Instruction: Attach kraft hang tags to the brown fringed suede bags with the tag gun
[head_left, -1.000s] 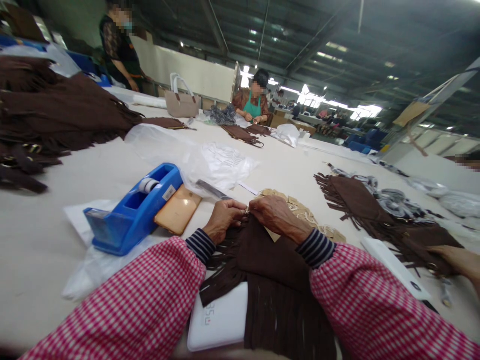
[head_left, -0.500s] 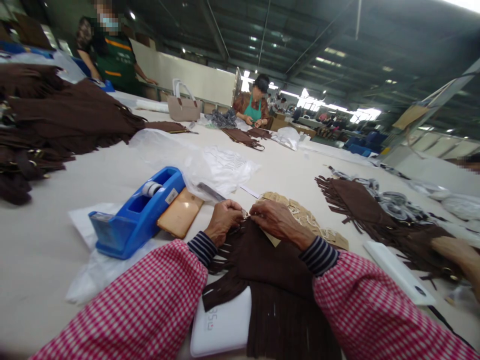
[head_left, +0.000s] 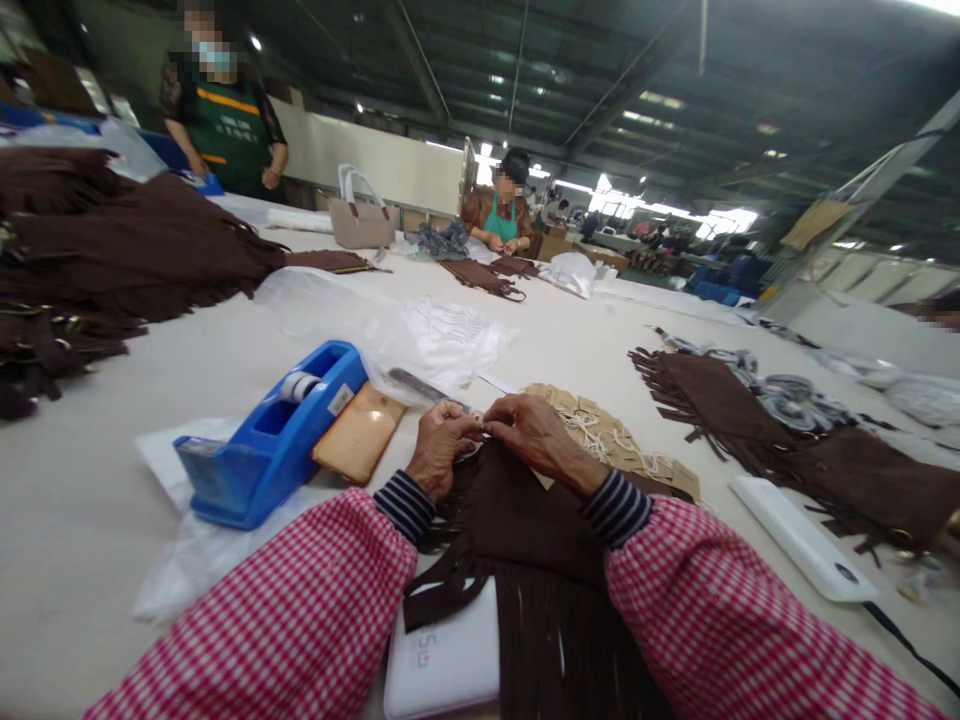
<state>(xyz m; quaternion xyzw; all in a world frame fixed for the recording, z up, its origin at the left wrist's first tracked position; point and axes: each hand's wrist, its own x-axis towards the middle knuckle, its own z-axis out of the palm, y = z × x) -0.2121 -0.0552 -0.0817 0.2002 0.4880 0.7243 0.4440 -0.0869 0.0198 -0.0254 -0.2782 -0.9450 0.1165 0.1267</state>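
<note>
A dark brown fringed bag [head_left: 536, 530] lies in front of me, its fringe spread toward me. At its upper left corner my left hand [head_left: 442, 448] is closed in a pinch. My right hand [head_left: 541, 438] pinches at the same corner, fingertips almost touching the left ones. A small pale bit, apparently the string of a hang tag, shows between the fingertips; its exact shape is hidden. The edge of a tan tag [head_left: 543, 481] peeks out under my right palm. Just beyond lies a pile of tan hang tags [head_left: 626, 455] with white strings.
Left of my hands are a blue tape dispenser [head_left: 262, 440], an orange-gold phone [head_left: 360, 432] and clear plastic [head_left: 337, 305]. A white box [head_left: 442, 665] lies partly beneath the bag. Brown bags [head_left: 150, 240] are heaped at left. A white power bank [head_left: 802, 540] lies right. Co-workers stand across the table.
My hands have shifted slightly left, still pinching at the bag's corner. A co-worker's hand at the right edge has withdrawn from the brown bag there.
</note>
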